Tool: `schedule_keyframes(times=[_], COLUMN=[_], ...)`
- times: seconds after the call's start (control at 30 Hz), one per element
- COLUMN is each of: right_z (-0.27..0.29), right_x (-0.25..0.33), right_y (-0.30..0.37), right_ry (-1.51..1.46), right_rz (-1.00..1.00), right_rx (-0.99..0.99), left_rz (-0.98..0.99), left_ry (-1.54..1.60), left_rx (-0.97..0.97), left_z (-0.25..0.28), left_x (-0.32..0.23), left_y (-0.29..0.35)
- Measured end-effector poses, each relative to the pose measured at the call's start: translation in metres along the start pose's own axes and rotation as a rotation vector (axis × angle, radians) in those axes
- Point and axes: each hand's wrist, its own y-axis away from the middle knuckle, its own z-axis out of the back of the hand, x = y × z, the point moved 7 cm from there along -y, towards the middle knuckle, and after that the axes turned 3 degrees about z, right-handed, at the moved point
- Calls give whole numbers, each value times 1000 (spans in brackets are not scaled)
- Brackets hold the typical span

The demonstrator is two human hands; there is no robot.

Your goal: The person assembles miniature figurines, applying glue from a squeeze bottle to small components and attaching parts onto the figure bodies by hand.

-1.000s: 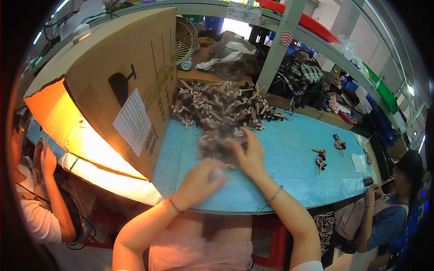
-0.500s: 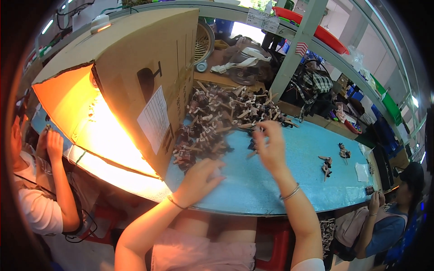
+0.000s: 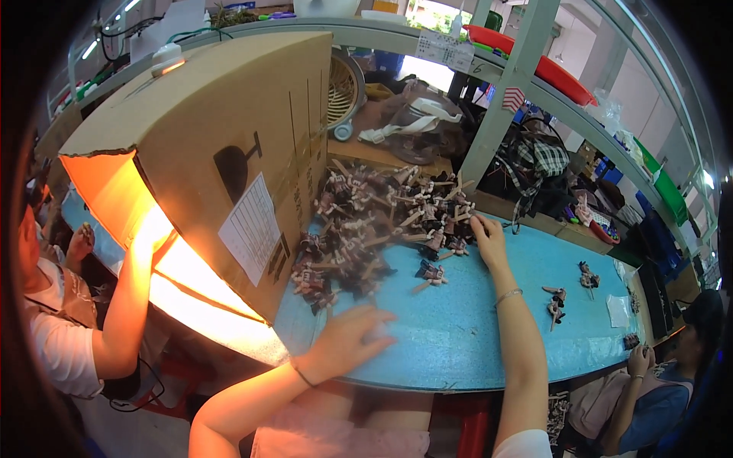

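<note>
Many small doll-like figurines (image 3: 359, 221), with dark brown, pale and tan parts, lie heaped on the blue tabletop. At the heap's right edge is my right hand (image 3: 491, 238), its fingers bent and closed on a figurine there. One loose figurine (image 3: 431, 275) lies just in front of the heap. My left hand (image 3: 355, 342) hovers over the table's near edge, smeared by motion. A pale spot shows between its thumb and fingers, too blurred to tell what it is. Further right lie figurines (image 3: 555, 304) apart from the heap.
A large cardboard box (image 3: 252, 145), lit orange inside, stands at the left. Behind the heap are a fan (image 3: 345, 90) and a bag with white straps (image 3: 416, 118). A metal post (image 3: 510, 91) rises at the back. Co-workers sit left (image 3: 65, 328) and right (image 3: 649, 397).
My right hand has moved right and away to the heap's edge, uncovering the loose figurine. My left hand sits slightly lower and further right in view. The left co-worker's arm has reached into the box.
</note>
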Motion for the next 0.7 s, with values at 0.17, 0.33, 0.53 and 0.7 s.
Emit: schedule_keyframes(times=[0.17,0.33,0.53,0.7], right_z=[-11,-33,-6,21], right_x=[38,77,118,158], right_y=[52,85,104,156], right_ry=[6,88,50,-143], right_rz=[122,110,253,215], right_rx=[-52,61,141,223], left_rz=[9,-60,2,-120], left_ry=[111,190,148,1], left_rx=[106,-76,-40,-87], left_z=[-48,-54,-54,-32], left_x=[-3,0,0,-14], left_y=[-15,-33,-19,11])
